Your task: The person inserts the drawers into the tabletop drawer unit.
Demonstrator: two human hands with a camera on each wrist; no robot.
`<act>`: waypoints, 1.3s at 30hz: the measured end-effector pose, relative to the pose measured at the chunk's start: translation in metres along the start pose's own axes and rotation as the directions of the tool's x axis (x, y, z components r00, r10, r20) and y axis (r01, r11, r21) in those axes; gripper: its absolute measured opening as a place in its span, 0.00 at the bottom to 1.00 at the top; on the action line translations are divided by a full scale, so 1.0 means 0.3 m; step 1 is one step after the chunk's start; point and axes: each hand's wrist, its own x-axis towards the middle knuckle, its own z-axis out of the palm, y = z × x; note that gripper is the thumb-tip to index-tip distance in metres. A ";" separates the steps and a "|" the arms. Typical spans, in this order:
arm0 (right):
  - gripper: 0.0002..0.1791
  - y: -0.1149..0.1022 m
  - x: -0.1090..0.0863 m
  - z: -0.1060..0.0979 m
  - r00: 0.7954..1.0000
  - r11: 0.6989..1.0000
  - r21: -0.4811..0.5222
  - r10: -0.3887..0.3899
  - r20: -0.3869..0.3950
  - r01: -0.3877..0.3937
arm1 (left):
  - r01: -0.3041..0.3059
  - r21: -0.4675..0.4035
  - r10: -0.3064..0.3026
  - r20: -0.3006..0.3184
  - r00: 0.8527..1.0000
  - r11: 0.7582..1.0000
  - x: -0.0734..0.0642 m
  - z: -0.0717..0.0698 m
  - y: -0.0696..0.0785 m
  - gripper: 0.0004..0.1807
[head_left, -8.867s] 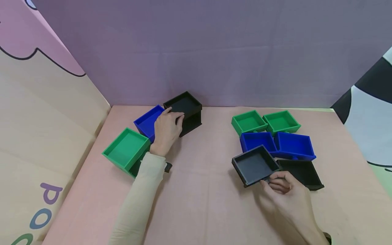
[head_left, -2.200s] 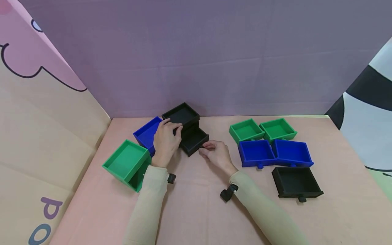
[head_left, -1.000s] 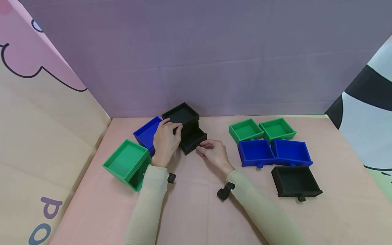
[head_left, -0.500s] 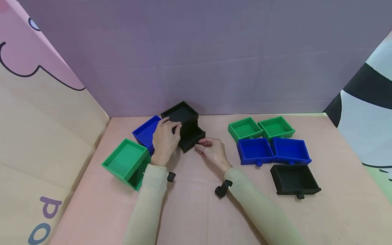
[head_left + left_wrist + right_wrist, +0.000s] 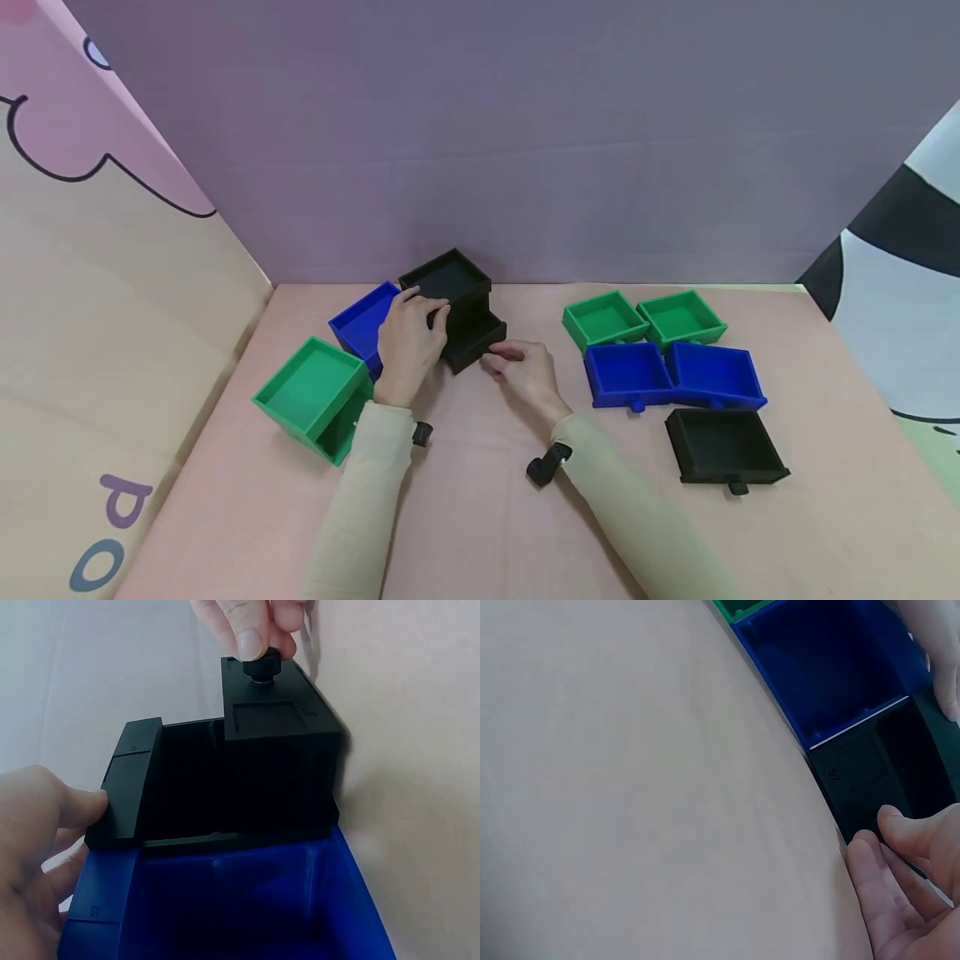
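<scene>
Fingers of the right hand (image 5: 527, 377) pinch the knob (image 5: 262, 667) of a black drawer (image 5: 476, 343), which juts partway out of the lower bay of the black case (image 5: 450, 275). Left hand (image 5: 408, 340) grips the case's top, thumb on the front edge. Risk here: an off-center push on that single knob could skew the drawer and jam it — and if the left hand's hold slackens, the case could pivot or shove the blue case (image 5: 362, 323) touching it. Green case (image 5: 309, 382) next along. Well apart on the right side of the bench (image 5: 468, 517) — two green drawers (image 5: 605, 319), two blue drawers (image 5: 628, 373), one spare black drawer (image 5: 726, 444).
</scene>
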 end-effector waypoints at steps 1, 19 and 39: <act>0.12 0.003 0.000 -0.001 1.000 1.000 -0.006 0.002 -0.005 -0.002 | -0.002 -0.001 0.002 -0.001 1.000 1.000 -0.001 0.001 0.002 0.14; 0.13 0.001 0.011 0.010 0.999 0.997 -0.077 -0.006 -0.049 0.002 | 0.000 -0.001 0.000 0.016 1.000 1.000 0.000 0.007 0.003 0.14; 0.12 -0.013 0.012 0.031 0.998 0.997 -0.070 0.004 -0.067 -0.009 | -0.002 -0.011 0.002 0.024 1.000 1.000 -0.004 -0.005 0.000 0.14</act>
